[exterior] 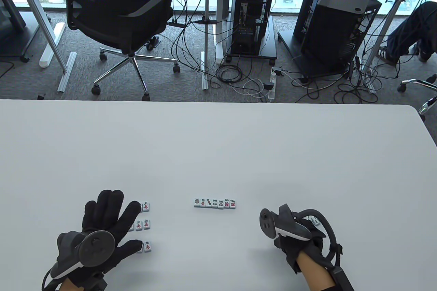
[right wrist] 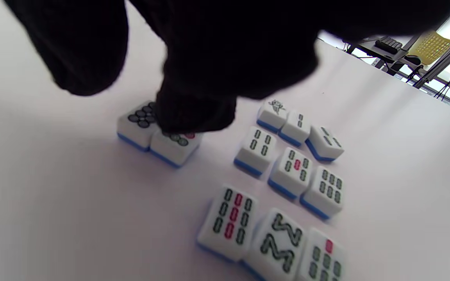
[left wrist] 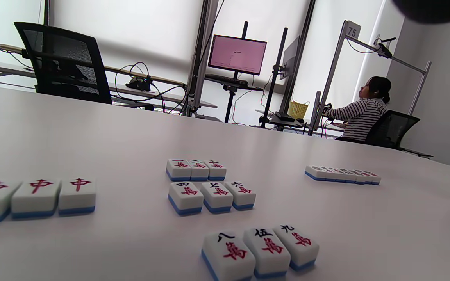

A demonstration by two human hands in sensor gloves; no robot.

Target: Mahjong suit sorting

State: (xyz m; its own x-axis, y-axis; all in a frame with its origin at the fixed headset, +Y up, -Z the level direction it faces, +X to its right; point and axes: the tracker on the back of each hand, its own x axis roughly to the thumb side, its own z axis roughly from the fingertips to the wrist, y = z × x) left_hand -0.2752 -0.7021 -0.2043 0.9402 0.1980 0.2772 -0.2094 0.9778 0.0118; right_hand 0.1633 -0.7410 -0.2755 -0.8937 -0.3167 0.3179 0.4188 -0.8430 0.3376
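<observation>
Table view: you worked at a white table (exterior: 218, 141), its far edge across mid-frame, grey carpet beyond. An office chair (exterior: 119, 21) stood upper left, computer towers (exterior: 251, 14) and tangled cables (exterior: 245, 79) upper centre. Your left hand (exterior: 102, 226) lay flat at lower left, fingers spread and relaxed, partly covering the character tiles (left wrist: 209, 187), which sat in three short rows. Three red-dragon tiles (left wrist: 33, 197) lined up at the left of the left wrist view. A row of dot tiles (exterior: 215, 203) sat lower centre. Your right hand (exterior: 293, 236), lower right, had a fingertip on two dot tiles (right wrist: 158, 136); grip I cannot tell. Bamboo tiles (right wrist: 287, 171) lay just beside. The table's middle and far half stood open.
</observation>
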